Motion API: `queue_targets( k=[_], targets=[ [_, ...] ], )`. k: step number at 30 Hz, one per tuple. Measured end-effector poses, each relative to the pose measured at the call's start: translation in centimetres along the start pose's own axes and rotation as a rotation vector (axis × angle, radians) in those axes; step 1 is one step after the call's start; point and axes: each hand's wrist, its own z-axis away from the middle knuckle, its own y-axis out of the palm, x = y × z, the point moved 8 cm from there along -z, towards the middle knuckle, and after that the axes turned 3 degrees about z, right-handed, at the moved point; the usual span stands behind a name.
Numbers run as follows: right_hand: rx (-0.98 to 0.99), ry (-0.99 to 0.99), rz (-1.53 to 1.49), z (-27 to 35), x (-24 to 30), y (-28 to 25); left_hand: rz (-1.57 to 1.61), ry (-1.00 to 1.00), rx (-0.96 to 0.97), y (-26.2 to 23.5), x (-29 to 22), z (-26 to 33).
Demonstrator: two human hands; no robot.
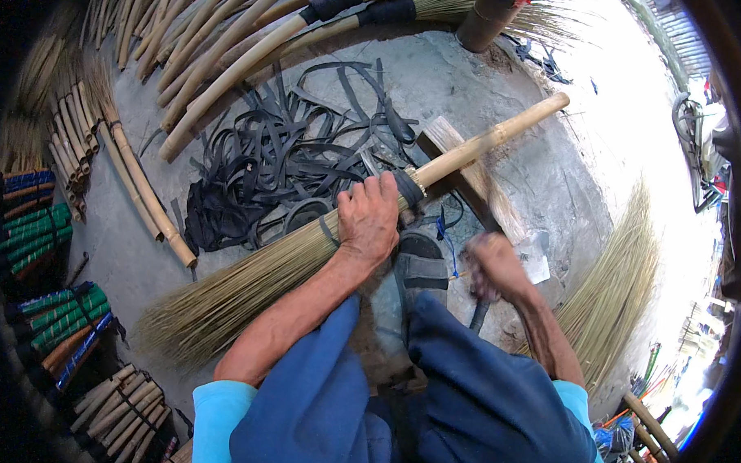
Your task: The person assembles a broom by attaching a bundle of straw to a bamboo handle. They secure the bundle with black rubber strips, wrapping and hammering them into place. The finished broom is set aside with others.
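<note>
As gripped: 1 broom, 2 hands.

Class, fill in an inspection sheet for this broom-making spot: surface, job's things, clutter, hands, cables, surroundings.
Surface: bare grey concrete floor, dusty.
Job's things: straw broom with pale bamboo handle lying across a wooden block; black band at its neck.
Clutter: tangled heap of black rubber strips; loose straw bundle on the right.
Hands: left hand in a closed grip on the broom neck; right hand blurred, closed on a dark tool I cannot identify.
Cables: nothing seen.
Surroundings: rows of bamboo sticks above; finished green-and-blue wrapped handles on the left.
</note>
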Motion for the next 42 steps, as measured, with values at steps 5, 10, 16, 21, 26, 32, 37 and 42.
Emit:
queue_targets(
  k=[5, 10, 16, 21, 26, 32, 37, 42],
  targets=[
    [0.071, -0.041, 0.172, 0.8, 3.2, 0.3, -0.017, 0.021, -0.046, -0.3, -0.3, 0.1],
    [0.213, -0.237, 0.357, 1.4, 4.8, 1.9, -0.037, 0.035, -0.047, -0.3, -0.1, -0.2],
    [0.123, 0.167, -0.199, 1.3, 1.1, 1.3, -0.002, 0.025, -0.014, -0.2, 0.1, -0.1],
    [0.013, -0.022, 0.165, 1.1, 1.5, 0.8, 0.122, -0.037, 0.108, 0.4, 1.8, -1.8],
    [0.13, -0.317, 0.336, 1.2, 1.4, 4.2, 0.259, -0.178, 0.362, 2.1, 4.2, -3.7],
    [0.114, 0.146, -0.312, 0.8, -0.3, 3.1, 0.285, -0.163, 0.337, 1.1, 3.8, -3.9],
    [0.025, 0.017, 0.2, 0.9, 2.7, 0.1, 0.246, -0.251, 0.6, 3.0, 5.4, -4.6],
    [0.133, -0.196, 0.423, 1.4, 3.9, 1.2, 0.906, -0.345, 0.988, 7.2, 4.1, -3.1]
  ],
)
